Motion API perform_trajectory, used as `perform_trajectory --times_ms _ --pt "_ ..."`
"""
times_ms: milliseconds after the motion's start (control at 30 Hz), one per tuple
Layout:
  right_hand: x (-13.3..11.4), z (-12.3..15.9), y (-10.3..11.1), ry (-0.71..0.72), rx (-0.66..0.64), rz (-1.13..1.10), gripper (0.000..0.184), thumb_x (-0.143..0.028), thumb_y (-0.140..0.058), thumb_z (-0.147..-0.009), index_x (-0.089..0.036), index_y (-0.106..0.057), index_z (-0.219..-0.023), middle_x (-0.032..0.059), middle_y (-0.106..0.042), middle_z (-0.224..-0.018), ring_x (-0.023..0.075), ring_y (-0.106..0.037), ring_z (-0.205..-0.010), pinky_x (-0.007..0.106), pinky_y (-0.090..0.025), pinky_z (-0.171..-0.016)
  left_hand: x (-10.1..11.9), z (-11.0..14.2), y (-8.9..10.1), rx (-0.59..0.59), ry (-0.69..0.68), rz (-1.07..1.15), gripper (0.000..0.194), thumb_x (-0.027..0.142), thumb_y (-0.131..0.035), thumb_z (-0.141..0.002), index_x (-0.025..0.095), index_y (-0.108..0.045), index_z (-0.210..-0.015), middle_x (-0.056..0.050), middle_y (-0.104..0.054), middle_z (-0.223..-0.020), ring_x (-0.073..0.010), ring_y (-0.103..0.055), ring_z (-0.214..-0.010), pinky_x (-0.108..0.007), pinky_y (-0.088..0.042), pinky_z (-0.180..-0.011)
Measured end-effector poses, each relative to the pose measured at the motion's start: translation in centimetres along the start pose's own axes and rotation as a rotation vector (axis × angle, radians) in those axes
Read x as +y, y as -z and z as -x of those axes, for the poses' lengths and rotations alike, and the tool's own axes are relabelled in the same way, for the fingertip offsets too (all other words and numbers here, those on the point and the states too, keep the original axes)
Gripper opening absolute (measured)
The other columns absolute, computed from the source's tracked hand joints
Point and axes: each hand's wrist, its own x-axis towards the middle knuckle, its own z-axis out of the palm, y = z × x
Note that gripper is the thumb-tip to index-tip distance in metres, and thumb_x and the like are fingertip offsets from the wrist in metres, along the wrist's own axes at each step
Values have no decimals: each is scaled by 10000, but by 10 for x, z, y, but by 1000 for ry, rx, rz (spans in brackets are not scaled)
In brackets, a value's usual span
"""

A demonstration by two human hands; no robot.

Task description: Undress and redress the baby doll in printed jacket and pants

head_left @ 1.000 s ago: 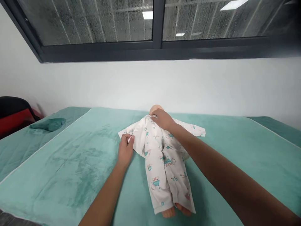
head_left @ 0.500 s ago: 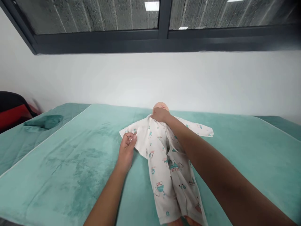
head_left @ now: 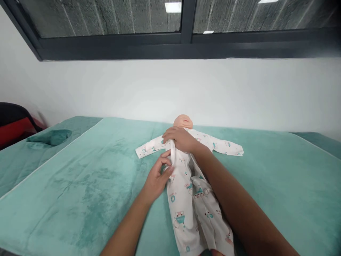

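Note:
A baby doll (head_left: pixel 183 121) lies on its back, head toward the wall, dressed in a white baby romper (head_left: pixel 178 199) with a teal and pink print. Both sleeves stretch out sideways. My left hand (head_left: pixel 159 174) pinches the romper's edge at the doll's side, thumb against the bent fingers. Across the chest lies my right hand (head_left: pixel 179 138), its fingers bent over the cloth, with a raised white fold coming out from under them. Its thumb is hidden. Down the front of the romper the cloth gapes between the two legs.
A teal plush cover (head_left: pixel 80 185) spreads over the bed beneath the doll. At the far left are a teal folded cloth (head_left: pixel 50 138) and a black and red object (head_left: pixel 18 126). Behind stands a white wall (head_left: pixel 119 89) under a dark window frame (head_left: pixel 119 49).
My right hand has come down from the neck to the chest, uncovering the doll's head. My left hand has moved right, bringing the front flap off the sleeve and in to the body.

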Motion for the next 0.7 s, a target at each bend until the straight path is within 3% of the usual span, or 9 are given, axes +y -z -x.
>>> perform_trajectory --times_ms 133,300,433,533,633,700 --pt "-5 5 1 -128 40 108 224 -74 -540 -748 -210 -688 -846 36 -707 -983 222 -551 -1012 339 -348 -898 0 0 -5 -13 -70 -114 168 373 -534 -923 221 -521 -852 -105 -474 -1442 -254 -449 -1320 -439 -376 -1065" --pt "-4 17 13 -323 287 342 291 -9 -456 -741 -187 -647 -867 68 -681 -927 243 -526 -962 363 -322 -873 -4 -6 -13 18 -164 -177 123 322 -501 -943 225 -504 -868 -104 -549 -1346 -230 -475 -1286 -439 -355 -1073" --pt "-3 34 18 -487 442 401 246 -29 -463 -758 -194 -619 -854 72 -664 -902 251 -509 -904 353 -311 -762 -3 -11 -21 44 -221 -213 91 298 -498 -942 229 -508 -884 -98 -610 -1253 -227 -526 -1220 -438 -381 -1034" --pt "-2 44 17 -568 484 363 187 -76 -478 -783 -201 -601 -848 77 -647 -893 249 -514 -887 348 -321 -743 5 -9 -28 -1 -263 -305 84 281 -505 -938 233 -534 -876 -85 -663 -1186 -230 -554 -1168 -440 -387 -1002" --pt "3 50 17 -676 539 193 84 -219 -496 -850 -213 -580 -854 59 -633 -921 222 -540 -865 328 -364 -746 15 -2 -36 -131 -262 -402 94 263 -529 -929 239 -565 -846 -50 -718 -1088 -226 -601 -1058 -431 -390 -938" --pt "6 54 19 -774 544 63 112 -307 -500 -870 -215 -565 -877 46 -633 -936 199 -559 -831 311 -388 -733 20 5 -39 -191 -231 -395 104 264 -560 -913 240 -587 -815 -35 -738 -1035 -223 -621 -999 -427 -386 -921"
